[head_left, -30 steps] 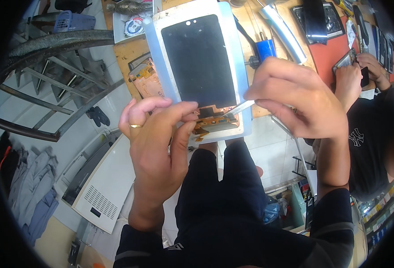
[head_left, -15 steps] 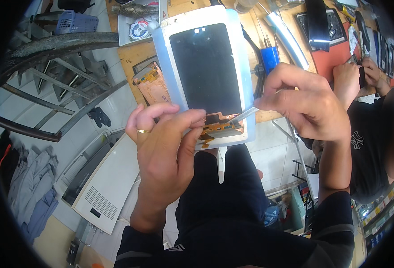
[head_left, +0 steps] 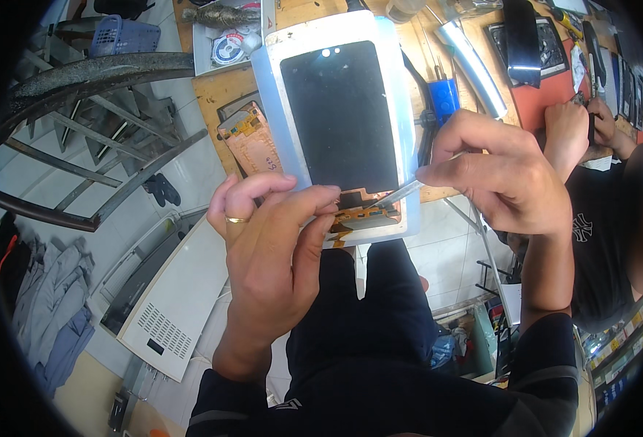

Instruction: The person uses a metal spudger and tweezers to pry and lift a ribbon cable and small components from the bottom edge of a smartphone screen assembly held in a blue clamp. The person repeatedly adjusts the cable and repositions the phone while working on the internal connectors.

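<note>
The right hand pinches a slim metal tool, its tip at the copper-coloured strip below the dark screen panel on the pale pad. The left hand's finger and thumb curl at the strip's left end — gripping or not, one cannot tell. Delicate strip work seems underway; next calls for light, steady pressure.

1. We are in what looks like an electronics repair workshop, around a wooden surface.
2. We see a dark screen panel with an orange circuit strip exposed along its near end.
3. Near it we find a copper-coloured panel and a blue tool.
4. To the right, we see a co-worker at a red mat.
</note>
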The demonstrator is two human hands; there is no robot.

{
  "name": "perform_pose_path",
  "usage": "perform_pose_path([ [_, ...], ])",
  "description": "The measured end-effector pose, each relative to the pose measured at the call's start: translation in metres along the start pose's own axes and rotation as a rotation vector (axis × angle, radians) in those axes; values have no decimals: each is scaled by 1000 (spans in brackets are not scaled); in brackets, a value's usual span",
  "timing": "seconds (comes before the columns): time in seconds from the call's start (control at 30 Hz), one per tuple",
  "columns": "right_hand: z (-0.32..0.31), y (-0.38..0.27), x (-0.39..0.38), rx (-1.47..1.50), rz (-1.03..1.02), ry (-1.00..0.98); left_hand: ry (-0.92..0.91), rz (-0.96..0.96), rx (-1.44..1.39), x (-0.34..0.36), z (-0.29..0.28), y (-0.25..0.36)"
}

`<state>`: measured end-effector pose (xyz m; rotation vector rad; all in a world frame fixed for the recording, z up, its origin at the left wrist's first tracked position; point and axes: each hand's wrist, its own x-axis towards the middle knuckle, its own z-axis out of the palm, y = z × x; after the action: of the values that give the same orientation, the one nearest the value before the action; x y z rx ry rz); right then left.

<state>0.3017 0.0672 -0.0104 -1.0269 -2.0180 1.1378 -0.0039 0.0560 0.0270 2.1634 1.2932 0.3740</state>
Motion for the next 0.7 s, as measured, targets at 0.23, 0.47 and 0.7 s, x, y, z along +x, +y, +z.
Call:
perform_pose_path([
  [0.23,2,0,1,16,8,8,6,-7,-3,-1,0,1],
  [0.47,2,0,0,14,4,0,8,-6,-1,-2,0,1],
  [0.7,3,-1,0,13,-4,-1,12,-5,-3,-1,0,1],
])
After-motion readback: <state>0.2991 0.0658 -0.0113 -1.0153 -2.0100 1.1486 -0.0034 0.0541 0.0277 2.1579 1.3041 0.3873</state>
